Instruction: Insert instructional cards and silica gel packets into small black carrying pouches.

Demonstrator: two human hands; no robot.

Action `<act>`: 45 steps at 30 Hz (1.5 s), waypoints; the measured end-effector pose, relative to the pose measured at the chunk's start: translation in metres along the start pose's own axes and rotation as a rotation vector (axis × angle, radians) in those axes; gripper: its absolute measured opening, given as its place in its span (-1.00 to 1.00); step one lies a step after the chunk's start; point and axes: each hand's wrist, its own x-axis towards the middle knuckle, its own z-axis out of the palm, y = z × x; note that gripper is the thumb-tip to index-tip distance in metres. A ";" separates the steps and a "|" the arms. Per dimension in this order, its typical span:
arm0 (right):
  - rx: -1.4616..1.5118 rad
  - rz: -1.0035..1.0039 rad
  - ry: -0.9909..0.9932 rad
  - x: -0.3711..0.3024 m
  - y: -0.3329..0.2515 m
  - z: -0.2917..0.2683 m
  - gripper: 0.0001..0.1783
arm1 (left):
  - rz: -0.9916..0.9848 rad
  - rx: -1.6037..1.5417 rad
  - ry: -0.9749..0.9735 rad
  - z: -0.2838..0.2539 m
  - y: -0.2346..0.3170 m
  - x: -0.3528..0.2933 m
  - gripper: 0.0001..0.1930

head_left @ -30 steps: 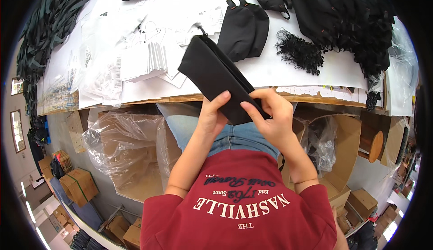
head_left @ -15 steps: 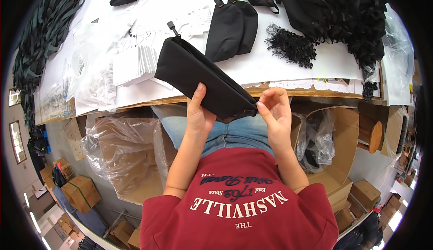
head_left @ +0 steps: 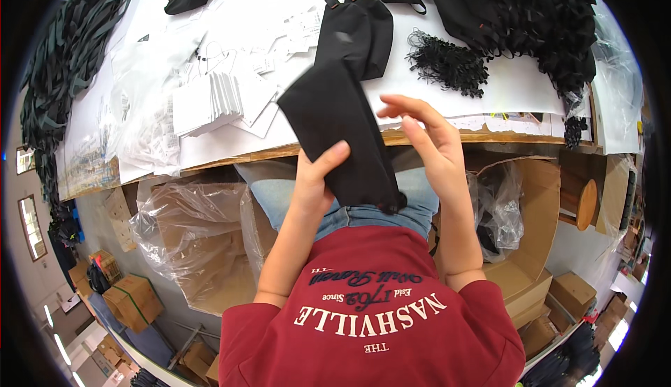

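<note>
My left hand [head_left: 318, 177] grips a black fabric pouch [head_left: 332, 118] near its lower end, the thumb lying across its face. The pouch slants over the table's front edge, its narrow lower end above my lap. Beside its right edge hovers my right hand [head_left: 435, 142], holding nothing, with its fingers curved and apart. Just past the pouch, two more black pouches [head_left: 374, 38] with short loops at the top lie overlapping on the white tabletop [head_left: 272, 3]. A stack of white cards [head_left: 206, 104] rests to the left.
Black bags [head_left: 517, 10] are heaped at the far right, near a tangle of thin black cords [head_left: 447, 66]. Dark straps [head_left: 77, 45] hang at the left. Below the table edge stand open cardboard boxes, one plastic-lined [head_left: 189, 226], another on the right [head_left: 535, 212].
The pouch has turned steeper, and its zipper pull at the upper end no longer shows. My right hand has come away from the pouch's lower corner, moving up with its fingers parted.
</note>
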 end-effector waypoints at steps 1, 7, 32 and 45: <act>-0.026 -0.064 0.023 0.005 -0.003 0.005 -0.73 | -0.072 0.053 -0.063 0.003 0.003 -0.002 -0.56; -0.171 -0.283 0.179 0.018 -0.004 0.011 -0.82 | -0.224 0.168 -0.082 0.013 0.009 -0.011 -0.59; -0.151 0.046 -0.377 -0.025 -0.011 0.019 -0.90 | -0.150 -0.410 -0.122 -0.034 0.015 0.031 -0.74; -0.672 -0.353 -0.143 -0.008 -0.007 0.014 -0.31 | 0.062 0.119 -0.082 -0.021 0.030 0.003 -0.57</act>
